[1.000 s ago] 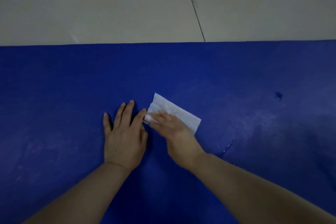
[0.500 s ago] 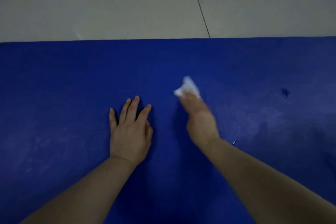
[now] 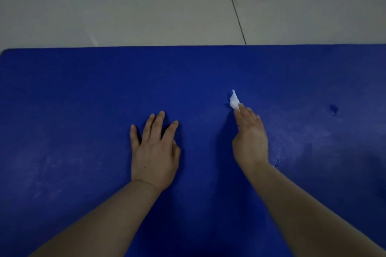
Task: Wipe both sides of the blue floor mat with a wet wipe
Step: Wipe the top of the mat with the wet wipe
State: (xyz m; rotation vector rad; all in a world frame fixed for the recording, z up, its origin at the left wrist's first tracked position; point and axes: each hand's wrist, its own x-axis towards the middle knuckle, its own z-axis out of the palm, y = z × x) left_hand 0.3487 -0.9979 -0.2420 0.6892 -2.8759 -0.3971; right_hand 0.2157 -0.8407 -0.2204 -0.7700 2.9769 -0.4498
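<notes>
- Right now the blue floor mat point(image 3: 83, 94) is lying flat on the pale tiled floor point(image 3: 125, 2), filling the lower part of the view; its far edge is running straight across, and one rounded corner is showing at the far left
- the left hand point(image 3: 154, 150) is resting palm down on the mat with fingers straight and spread, gripping nothing; it is probably pinning the mat in place
- the right hand point(image 3: 249, 133) is reaching forward, its grip pinching the wet wipe point(image 3: 234, 101), which is bunching into a small white peak past the fingertips
- the wipe is looking thin, limp and damp; it is likely crumpling under any pull, so spreading it flat under the fingers should be giving more contact than a pinch
- the mat is looking soft yet flat-lying, with a dull sheen and pale streaks to the right; a dark dent or spot point(image 3: 333, 108) is sitting further right
- for turning it over, taking hold at the far edge or that corner seems best; being broad and floppy, it is likely to be sagging and folding when lifted
</notes>
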